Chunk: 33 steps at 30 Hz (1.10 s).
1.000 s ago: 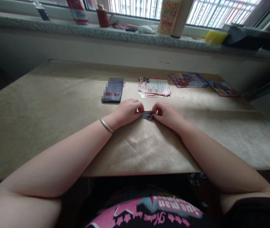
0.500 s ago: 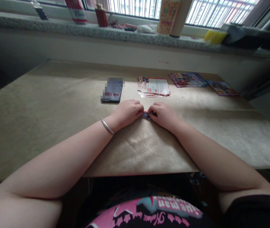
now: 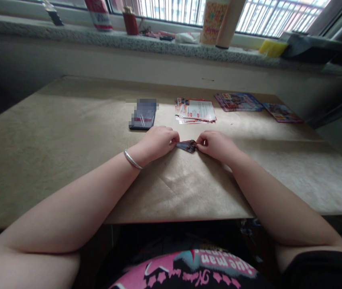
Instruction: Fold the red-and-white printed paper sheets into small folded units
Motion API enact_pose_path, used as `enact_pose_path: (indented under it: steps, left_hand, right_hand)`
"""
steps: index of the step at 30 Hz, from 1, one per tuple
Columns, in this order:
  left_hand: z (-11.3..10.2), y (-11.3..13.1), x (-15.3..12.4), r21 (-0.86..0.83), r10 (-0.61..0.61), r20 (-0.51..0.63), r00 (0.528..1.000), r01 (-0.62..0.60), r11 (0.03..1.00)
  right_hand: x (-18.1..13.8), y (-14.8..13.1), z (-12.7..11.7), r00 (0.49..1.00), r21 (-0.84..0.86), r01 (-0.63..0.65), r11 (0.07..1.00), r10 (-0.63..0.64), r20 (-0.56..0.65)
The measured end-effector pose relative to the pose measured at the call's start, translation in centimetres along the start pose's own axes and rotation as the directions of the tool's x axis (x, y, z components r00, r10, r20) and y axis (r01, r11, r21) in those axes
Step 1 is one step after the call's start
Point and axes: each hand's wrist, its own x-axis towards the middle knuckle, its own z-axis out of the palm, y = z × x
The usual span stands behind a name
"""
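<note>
A small folded piece of printed card or paper (image 3: 186, 146), grey-blue with dark and red patches, stretches between my two hands just above or on the tabletop. It narrows toward the left and looks wider and crumpled on the right. My left hand (image 3: 162, 138), with a silver bangle at the wrist, pinches its left tip. At the other end, the fingertips of my right hand (image 3: 214, 143) are closed on its right edge. Fingers cover both ends, so the full shape is hidden.
Beyond my left hand lies a dark phone (image 3: 143, 114), partly blurred out. Printed cards (image 3: 199, 110) are stacked ahead, with colourful booklets or packets (image 3: 239, 102) to their right. The granite windowsill (image 3: 158, 45) holds a red container (image 3: 130, 22), a tall cup and other items.
My hands have moved slightly apart, the right one shifting right. More of the folded piece now shows between them.
</note>
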Motion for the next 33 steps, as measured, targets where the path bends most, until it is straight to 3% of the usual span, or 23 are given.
enact_pose_path:
  steps: [7, 15, 18, 22, 26, 30, 33]
  left_hand:
    - [-0.2, 0.0, -0.1, 0.032, -0.014, -0.005, 1.0, 0.014, 0.999]
    - [-0.7, -0.1, -0.3, 0.034, -0.077, 0.054, 0.996, 0.075, 0.997]
    - [-0.9, 0.1, -0.3, 0.035, -0.092, 0.072, 0.993, 0.09, 0.995]
    - [-1.0, 0.2, -0.3, 0.023, -0.101, 0.081, 0.992, 0.099, 0.995]
    - [-1.2, 0.3, -0.3, 0.02, -0.11, 0.097, 0.989, 0.109, 0.994]
    - [-1.3, 0.4, -0.4, 0.021, -0.1, 0.091, 0.991, 0.098, 0.995]
    - [-1.0, 0.4, -0.5, -0.001, -0.095, 0.078, 0.992, 0.095, 0.995]
  right_hand:
    - [-0.2, 0.1, -0.5, 0.999, -0.098, -0.032, 0.995, 0.034, 0.02]
    - [-0.4, 0.1, -0.8, 0.999, -0.163, 0.035, 0.986, -0.029, 0.039]
    - [-0.2, 0.6, -0.8, 0.998, -0.081, 0.029, 0.996, -0.025, 0.051]
    - [0.3, 1.9, -0.7, 0.986, 0.207, -0.099, 0.973, 0.068, 0.151]
    - [0.6, 2.5, -0.7, 0.982, 0.316, -0.172, 0.933, 0.138, 0.126]
    - [0.4, 2.1, -0.2, 0.996, 0.409, -0.083, 0.909, 0.06, 0.067]
    - [0.3, 1.8, 0.4, 0.999, 0.369, 0.044, 0.928, -0.038, -0.025]
